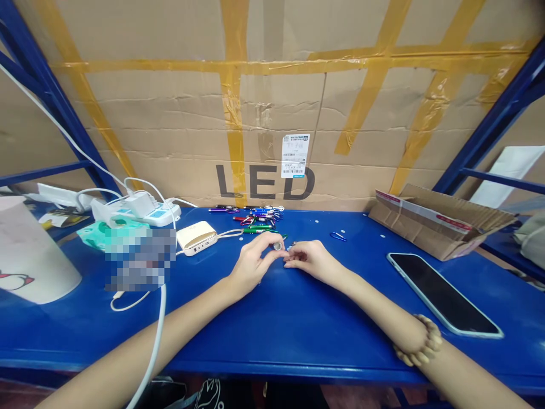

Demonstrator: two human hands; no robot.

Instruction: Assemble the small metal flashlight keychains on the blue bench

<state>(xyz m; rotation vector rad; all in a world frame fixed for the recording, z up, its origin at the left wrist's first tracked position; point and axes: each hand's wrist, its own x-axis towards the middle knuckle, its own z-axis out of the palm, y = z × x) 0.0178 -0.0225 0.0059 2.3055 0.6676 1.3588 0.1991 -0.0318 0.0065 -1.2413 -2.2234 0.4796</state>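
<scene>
My left hand [253, 262] is closed on a small cylinder [277, 246] whose round, silvery end faces me. Most of that cylinder is hidden by the fingers. Beside it, almost touching, my right hand [313, 261] has its fingertips pinched together. Something small may be between them, but I cannot make it out. Just beyond the hands lie several slim metallic tubes [259, 229] in green, red, blue and purple, some with carabiner clips. A loose blue carabiner [338, 236] rests to the right of them on the blue table [272, 335].
At right lie a phone [443, 292] and an open cardboard box [438, 221]. A cream power bank [196, 237], a power strip [157, 215], a green packet [97, 234] and a white bin [34, 255] stand left. A white cable [158, 329] crosses my left forearm. Behind rises a large taped carton [179, 136].
</scene>
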